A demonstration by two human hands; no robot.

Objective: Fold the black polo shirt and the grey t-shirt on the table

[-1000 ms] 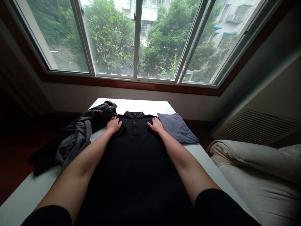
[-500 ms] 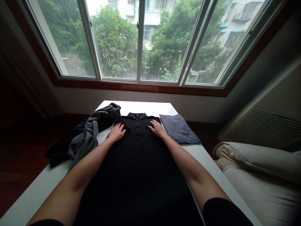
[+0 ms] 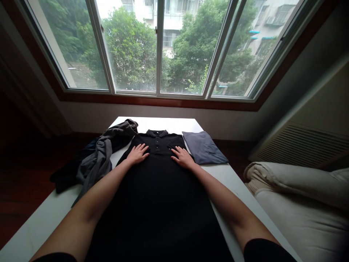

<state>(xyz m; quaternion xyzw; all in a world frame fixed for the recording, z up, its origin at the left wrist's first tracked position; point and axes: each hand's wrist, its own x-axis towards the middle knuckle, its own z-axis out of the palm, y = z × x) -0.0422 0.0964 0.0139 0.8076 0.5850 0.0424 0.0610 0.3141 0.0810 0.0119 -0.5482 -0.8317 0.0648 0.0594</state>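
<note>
A black polo shirt (image 3: 158, 174) lies spread out on the white table (image 3: 174, 123), its buttoned collar towards the window. My left hand (image 3: 137, 154) rests flat on the left part of its chest, fingers apart. On the right part of the chest lies my right hand (image 3: 182, 156), also with spread fingers. Neither hand grips the cloth. Beside the shirt on the right is a folded grey-blue garment (image 3: 204, 147). Crumpled grey and black clothes (image 3: 102, 153) are heaped on the left.
Beyond the table is a wide window (image 3: 158, 96) with a red-brown frame. A beige sofa or cushion (image 3: 300, 203) stands on the right, under a slatted panel (image 3: 297, 145). Dark red floor (image 3: 19, 193) shows at the left.
Both hands have slid slightly towards me over the shirt, and the fingers lie a little flatter. The whole view has shifted slightly.
</note>
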